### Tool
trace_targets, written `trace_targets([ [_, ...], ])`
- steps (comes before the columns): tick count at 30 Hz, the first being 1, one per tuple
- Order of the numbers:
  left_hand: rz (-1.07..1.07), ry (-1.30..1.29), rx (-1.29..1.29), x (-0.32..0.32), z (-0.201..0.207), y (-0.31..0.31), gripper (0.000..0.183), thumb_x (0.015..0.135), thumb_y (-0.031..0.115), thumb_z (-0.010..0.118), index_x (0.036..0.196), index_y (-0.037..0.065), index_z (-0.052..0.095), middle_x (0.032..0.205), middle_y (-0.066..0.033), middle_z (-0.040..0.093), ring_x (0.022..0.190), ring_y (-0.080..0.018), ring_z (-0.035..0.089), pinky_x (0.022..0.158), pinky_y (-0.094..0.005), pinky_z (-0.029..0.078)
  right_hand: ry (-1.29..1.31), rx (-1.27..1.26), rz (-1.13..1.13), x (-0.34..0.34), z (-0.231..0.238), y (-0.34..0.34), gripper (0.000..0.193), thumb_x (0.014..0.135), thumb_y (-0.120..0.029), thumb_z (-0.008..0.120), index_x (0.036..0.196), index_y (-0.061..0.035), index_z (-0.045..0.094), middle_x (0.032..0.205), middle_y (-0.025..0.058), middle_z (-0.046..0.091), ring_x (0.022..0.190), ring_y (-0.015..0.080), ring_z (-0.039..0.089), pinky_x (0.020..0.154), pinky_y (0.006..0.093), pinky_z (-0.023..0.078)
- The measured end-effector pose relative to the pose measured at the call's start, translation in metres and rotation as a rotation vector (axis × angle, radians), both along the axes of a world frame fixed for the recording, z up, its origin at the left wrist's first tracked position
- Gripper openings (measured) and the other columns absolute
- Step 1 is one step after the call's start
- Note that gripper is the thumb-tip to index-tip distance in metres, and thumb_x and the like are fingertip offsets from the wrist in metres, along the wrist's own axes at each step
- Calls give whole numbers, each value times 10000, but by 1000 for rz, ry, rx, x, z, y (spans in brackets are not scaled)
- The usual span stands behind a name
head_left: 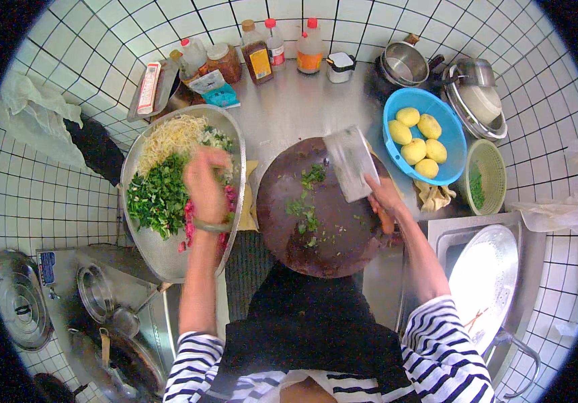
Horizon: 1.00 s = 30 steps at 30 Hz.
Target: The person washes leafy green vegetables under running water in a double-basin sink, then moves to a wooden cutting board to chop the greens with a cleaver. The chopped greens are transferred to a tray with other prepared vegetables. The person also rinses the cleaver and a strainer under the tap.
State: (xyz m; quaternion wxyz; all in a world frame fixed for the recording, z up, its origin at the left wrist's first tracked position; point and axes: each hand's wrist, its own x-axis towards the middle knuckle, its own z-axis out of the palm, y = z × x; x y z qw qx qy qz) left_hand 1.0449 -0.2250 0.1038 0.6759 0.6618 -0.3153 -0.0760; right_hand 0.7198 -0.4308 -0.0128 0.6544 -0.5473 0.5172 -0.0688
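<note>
My right hand (386,199) is closed round the wooden handle of a cleaver (351,163), its broad blade tilted above the right side of a round brown chopping board (282,228). Scraps of chopped green leaves (308,213) lie scattered on the board. On the left, my left hand (207,185) is over a large oval metal strainer tray (168,258), its fingers smeared by motion. In that tray are a heap of chopped greens (158,198), pale bean sprouts (173,138), chopped white bits (215,138) and pinkish-red pieces (188,225), partly hidden by my left hand and wrist.
A blue basin (460,151) of peeled potatoes (413,152) stands right of the board, beside a green basket (497,176). Bottles (257,57) and jars line the back wall. A wok (128,356) sits lower left; a large shiny metal bowl (484,275) is lower right.
</note>
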Motion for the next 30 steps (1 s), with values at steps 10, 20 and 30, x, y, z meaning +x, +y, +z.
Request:
trace_targets([
  [10, -76, 331, 165, -78, -137, -28, 402, 1030, 281, 366, 828, 9, 582, 864, -68, 632, 782, -164, 542, 736, -302, 427, 162, -166, 623, 6, 20, 15, 494, 887, -495, 601, 792, -15, 662, 470, 37, 474, 364, 137, 464, 357, 305, 382],
  [20, -356, 46, 321, -87, -147, -25, 210, 962, 145, 494, 984, 5, 650, 1006, -123, 656, 981, -276, 612, 830, -326, 461, 74, -11, -248, -98, 19, 128, 382, 946, -358, 573, 759, -30, 515, 540, 2, 458, 402, 79, 413, 373, 275, 346],
  [30, -491, -176, 437, -129, -149, 23, 230, 939, 69, 455, 1100, -13, 597, 1111, -174, 584, 1103, -361, 507, 971, -460, 387, 114, 162, -506, -104, 5, 158, 390, 941, -429, 552, 891, -44, 508, 503, 22, 444, 371, 106, 406, 353, 262, 362],
])
